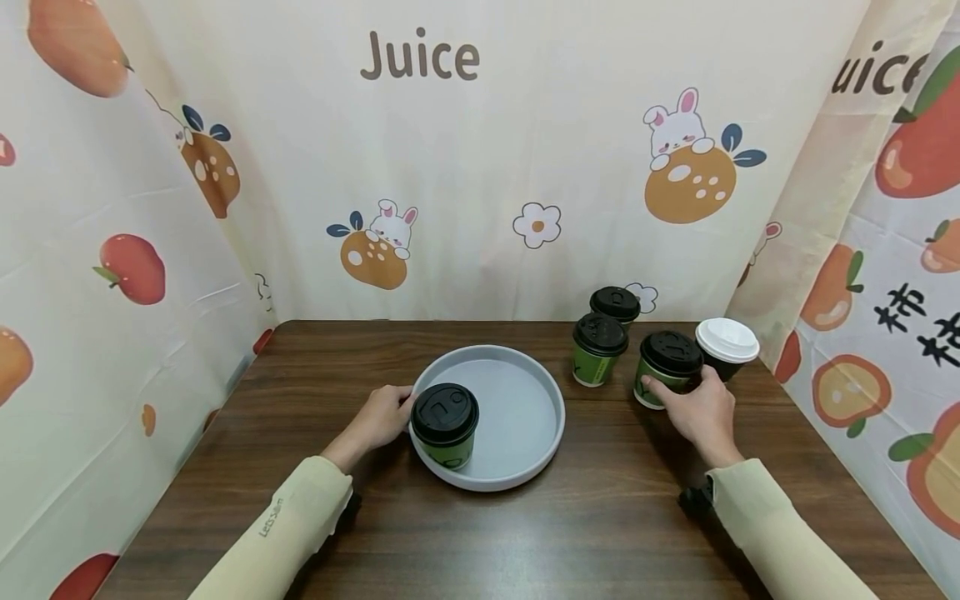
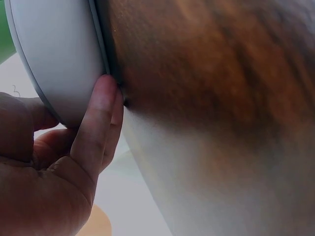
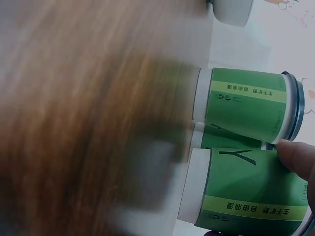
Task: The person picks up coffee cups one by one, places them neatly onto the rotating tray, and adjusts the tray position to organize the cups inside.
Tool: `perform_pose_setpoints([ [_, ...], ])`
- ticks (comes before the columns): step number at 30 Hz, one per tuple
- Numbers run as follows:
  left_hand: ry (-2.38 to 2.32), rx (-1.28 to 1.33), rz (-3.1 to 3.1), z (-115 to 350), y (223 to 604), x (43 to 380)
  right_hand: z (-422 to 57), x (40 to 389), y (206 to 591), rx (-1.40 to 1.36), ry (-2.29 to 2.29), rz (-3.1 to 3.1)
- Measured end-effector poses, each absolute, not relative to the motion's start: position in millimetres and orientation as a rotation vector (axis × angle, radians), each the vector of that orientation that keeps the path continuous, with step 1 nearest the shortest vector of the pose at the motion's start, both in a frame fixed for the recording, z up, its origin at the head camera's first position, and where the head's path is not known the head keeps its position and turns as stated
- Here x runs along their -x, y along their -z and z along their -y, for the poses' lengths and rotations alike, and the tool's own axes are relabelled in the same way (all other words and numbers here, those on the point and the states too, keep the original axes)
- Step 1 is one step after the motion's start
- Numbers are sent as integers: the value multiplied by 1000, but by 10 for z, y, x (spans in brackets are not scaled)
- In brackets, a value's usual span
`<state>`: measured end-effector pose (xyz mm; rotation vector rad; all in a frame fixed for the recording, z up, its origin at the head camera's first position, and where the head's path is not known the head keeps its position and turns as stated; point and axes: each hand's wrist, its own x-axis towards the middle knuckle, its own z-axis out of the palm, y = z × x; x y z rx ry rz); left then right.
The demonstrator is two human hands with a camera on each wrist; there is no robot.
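Note:
A round grey tray [image 1: 521,417] lies on the table, and my left hand [image 1: 386,417] grips its left rim. In the left wrist view, fingers [image 2: 91,132] lie against the tray's outer wall [image 2: 64,54]. One green paper cup with a black lid [image 1: 446,417] stands upright on the tray's left part. To the right of the tray, my right hand [image 1: 703,412] holds another black-lidded green paper cup [image 1: 670,354] around its side. That cup [image 3: 251,191] appears close up in the right wrist view, the thumb touching it near the lid; most other fingers are hidden.
Two more green cups with black lids, one nearer [image 1: 600,348] and one farther [image 1: 615,303], stand behind the held cup. A dark cup with a white lid [image 1: 727,343] is to its right. Printed curtains [image 1: 480,167] hang around the brown wooden table [image 1: 465,542].

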<state>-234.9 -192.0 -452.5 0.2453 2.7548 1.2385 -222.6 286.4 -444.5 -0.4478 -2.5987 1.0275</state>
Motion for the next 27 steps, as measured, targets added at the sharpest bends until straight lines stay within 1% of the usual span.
perform_pose_setpoints([
  [13, -1245, -236, -2738, 1911, 4524, 2366, -2798, 2051, 4318, 397, -1034, 2599],
  [27, -1266, -242, -2732, 1925, 4537, 2372, -2648, 1947, 4253, 266, -992, 2538],
])
